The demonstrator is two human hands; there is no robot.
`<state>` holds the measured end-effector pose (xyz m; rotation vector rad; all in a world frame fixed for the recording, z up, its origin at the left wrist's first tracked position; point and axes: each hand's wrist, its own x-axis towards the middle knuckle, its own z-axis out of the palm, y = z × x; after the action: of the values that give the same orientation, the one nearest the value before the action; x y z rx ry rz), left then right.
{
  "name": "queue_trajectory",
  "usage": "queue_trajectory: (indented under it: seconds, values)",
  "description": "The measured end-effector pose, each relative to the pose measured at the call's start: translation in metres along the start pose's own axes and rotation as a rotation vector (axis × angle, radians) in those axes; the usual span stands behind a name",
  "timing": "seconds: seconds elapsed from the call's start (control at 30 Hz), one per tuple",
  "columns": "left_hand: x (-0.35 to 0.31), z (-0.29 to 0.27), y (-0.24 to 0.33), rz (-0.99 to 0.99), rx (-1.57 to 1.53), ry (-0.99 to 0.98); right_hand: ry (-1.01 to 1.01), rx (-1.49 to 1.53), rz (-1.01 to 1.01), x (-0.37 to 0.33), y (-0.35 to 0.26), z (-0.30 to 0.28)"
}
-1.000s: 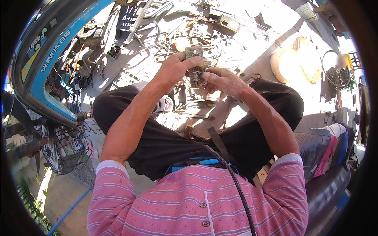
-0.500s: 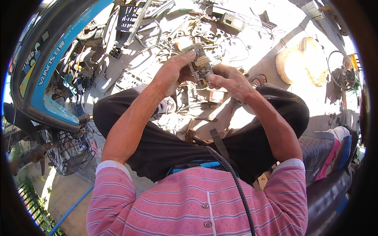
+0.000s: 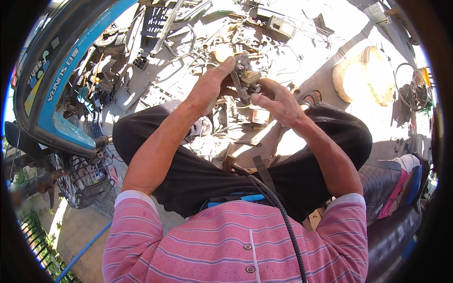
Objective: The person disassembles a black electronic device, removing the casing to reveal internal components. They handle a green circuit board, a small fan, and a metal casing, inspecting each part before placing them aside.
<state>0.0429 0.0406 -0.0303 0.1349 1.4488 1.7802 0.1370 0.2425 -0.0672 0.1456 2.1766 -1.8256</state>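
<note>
Nearest, a striped pink shirt (image 3: 203,240) and a dark braided cord (image 3: 288,226) fill the lower view, with black trousers (image 3: 188,172) bent outward at both knees; the cord crosses the lap but stays clear of the hands. Between the knees, above the floor, the circuit board (image 3: 242,67) is held up in front of the person. The left hand (image 3: 207,89) has its thumb straight along the board's left edge and its other fingers bent underneath, closed on it. The right hand (image 3: 282,104) is at the lower right corner, thumb and forefinger slightly apart around a small dark part; how firmly they pinch cannot be told. Over the last second the board has been tilted from nearly face-up, so it now looks narrower and its yellowish block (image 3: 252,77) juts out sideways; for the handling, this brings the edge into view and hides more of the flat face. Beneath lies scattered metal scrap (image 3: 229,123), which together with strong glare makes the board's outline hard to read. Left are a wire basket (image 3: 85,186) and a blue-and-black panel (image 3: 60,115); farther off, a grey box (image 3: 282,27), a pale round tub (image 3: 361,78) and a spoked wheel (image 3: 411,89).
</note>
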Motion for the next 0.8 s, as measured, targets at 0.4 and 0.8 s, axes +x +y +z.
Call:
queue_trajectory:
  seconds: [0.4,0.8]
  values:
    - [-0.006,0.001,-0.001,0.005,0.066,-0.076,-0.089,0.099,0.086,0.002,0.001,-0.001]
    - [-0.004,-0.009,0.002,0.109,0.154,0.006,-0.613,1.076,0.159,-0.002,0.000,-0.005]
